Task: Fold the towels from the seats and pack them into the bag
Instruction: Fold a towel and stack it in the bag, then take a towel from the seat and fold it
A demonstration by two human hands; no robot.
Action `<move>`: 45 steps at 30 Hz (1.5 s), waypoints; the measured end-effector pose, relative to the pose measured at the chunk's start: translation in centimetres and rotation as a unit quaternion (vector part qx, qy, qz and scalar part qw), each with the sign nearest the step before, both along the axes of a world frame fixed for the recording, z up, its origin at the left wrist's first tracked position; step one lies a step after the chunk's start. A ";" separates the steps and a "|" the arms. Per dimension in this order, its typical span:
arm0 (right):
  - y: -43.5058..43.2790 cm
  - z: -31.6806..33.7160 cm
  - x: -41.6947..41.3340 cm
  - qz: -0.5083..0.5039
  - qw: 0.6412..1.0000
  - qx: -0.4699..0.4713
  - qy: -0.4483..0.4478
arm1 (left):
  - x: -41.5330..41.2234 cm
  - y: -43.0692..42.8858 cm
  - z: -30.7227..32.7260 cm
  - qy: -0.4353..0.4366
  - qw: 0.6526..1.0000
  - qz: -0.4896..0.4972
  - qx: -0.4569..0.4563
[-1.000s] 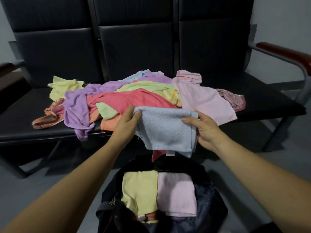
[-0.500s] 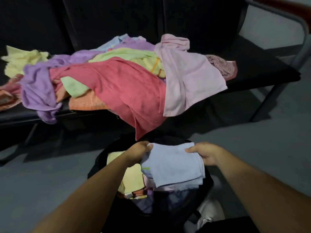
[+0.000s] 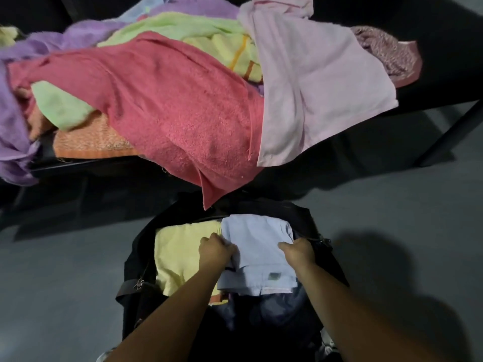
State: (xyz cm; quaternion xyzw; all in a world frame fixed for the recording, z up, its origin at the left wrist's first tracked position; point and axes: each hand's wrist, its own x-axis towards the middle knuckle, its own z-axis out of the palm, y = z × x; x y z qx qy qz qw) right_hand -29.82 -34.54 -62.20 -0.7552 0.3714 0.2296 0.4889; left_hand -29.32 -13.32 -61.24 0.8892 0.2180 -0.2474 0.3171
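The left hand [image 3: 215, 250] grips the left edge of a folded light blue terry towel [image 3: 258, 244], its fingers curled down onto the cloth. The right hand [image 3: 298, 250] holds the towel's right edge the same way, with the knuckles up and the fingertips tucked out of sight at the fold. Both forearms reach in from the bottom of the view.

The blue towel lies flat in the right half of an open black fabric bag [image 3: 141, 246] that stands on the grey floor [image 3: 392, 218]. A narrow strip of a folded pale pink towel [image 3: 277, 290] shows beneath its near edge. Just beside it, filling the left half of the bag and touching its side, lies a folded pale yellow towel [image 3: 180, 254].

Beyond the bag, a loose heap of unfolded towels covers the black padded seats [image 3: 444, 61]. A coral red towel [image 3: 183, 113] drapes over the front edge, one corner hanging down toward the bag. A large light pink towel [image 3: 313, 87] overlaps it on the right. A light green towel [image 3: 60, 108] and an orange towel [image 3: 86, 145] lie under the red one at the left, with a lilac towel [image 3: 10, 121] at the far left edge.
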 end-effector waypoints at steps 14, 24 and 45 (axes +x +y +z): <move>-0.2 0.7 -1.6 -0.040 0.988 0.144 0.034 | -1.8 -0.7 0.6 0.011 0.914 0.201 -0.352; 0.0 0.2 -2.7 0.048 0.998 -0.036 -0.036 | -5.4 -1.3 -1.7 -0.071 0.995 0.040 -0.059; 4.2 30.9 8.4 0.287 0.933 0.001 -0.216 | 6.3 5.2 30.2 -0.239 0.952 -0.188 -0.032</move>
